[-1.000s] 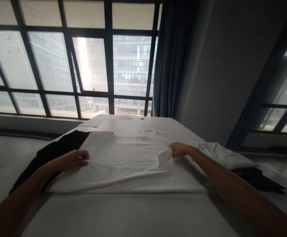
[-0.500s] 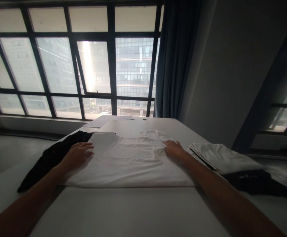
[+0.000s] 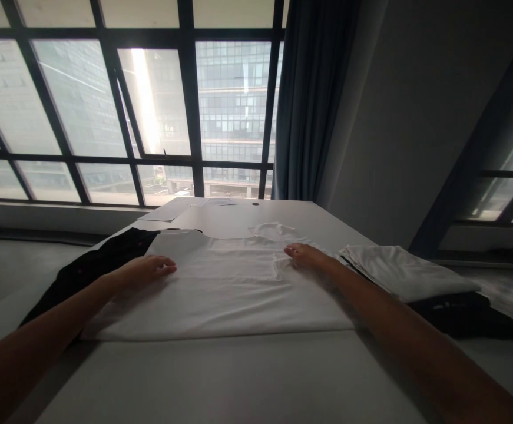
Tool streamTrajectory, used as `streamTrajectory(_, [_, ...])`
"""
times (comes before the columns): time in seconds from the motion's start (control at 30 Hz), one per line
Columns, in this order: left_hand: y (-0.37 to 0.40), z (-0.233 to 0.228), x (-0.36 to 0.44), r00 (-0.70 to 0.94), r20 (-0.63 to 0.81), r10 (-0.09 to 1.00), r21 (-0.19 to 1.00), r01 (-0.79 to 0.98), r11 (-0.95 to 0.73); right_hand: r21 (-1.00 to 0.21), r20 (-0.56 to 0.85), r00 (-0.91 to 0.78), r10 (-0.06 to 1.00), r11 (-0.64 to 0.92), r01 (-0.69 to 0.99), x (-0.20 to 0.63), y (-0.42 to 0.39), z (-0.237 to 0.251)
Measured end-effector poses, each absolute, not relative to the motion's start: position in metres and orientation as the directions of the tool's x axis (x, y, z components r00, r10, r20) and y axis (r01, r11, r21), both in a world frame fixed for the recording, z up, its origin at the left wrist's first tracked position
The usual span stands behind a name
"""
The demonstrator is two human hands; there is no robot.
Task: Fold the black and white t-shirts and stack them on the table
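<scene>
1. Garment (image 3: 225,297): white, lying spread on the table (image 3: 221,377) between the 2 hands; black cloth (image 3: 106,259) adjoins it at left.
2. Left hand (image 3: 145,271): over the garment, fingers loosely bent, thumb slightly apart, gripping nothing visible.
3. Right hand (image 3: 307,257): opposite side, fingers close together; whether they pinch fabric cannot be told.
4. Progress (judged): spreading nearly complete; some creases are left.

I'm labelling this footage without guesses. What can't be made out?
Head view:
Black garment, left: partly covered by the white garment and left forearm.
Lower black cloth, right: its top, under the folded white cloth.
Papers: any print, too small.
Left hand: palm turned away, contact unclear.
Right arm: cut off by frame edge.
</scene>
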State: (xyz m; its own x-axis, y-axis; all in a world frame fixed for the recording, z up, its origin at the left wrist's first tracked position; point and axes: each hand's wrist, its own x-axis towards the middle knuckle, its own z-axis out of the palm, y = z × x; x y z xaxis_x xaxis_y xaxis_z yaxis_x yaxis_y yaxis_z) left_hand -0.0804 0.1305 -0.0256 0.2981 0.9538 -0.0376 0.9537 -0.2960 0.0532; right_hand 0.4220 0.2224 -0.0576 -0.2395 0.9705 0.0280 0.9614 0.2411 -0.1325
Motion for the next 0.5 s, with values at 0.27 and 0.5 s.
streamTrajectory(0.27, [0.235,-0.018,-0.09,0.184,0.231,0.955,-0.12,0.98,-0.16,-0.116,0.122,-0.09,0.989,0.104,0.988,0.412,0.319,-0.049])
streamTrajectory(0.5, [0.282,-0.015,-0.105,0.185,0.084,0.979,-0.127,0.977,-0.173,-0.015,-0.118,-0.007,0.993,0.006,1.0,0.4,0.374,-0.03])
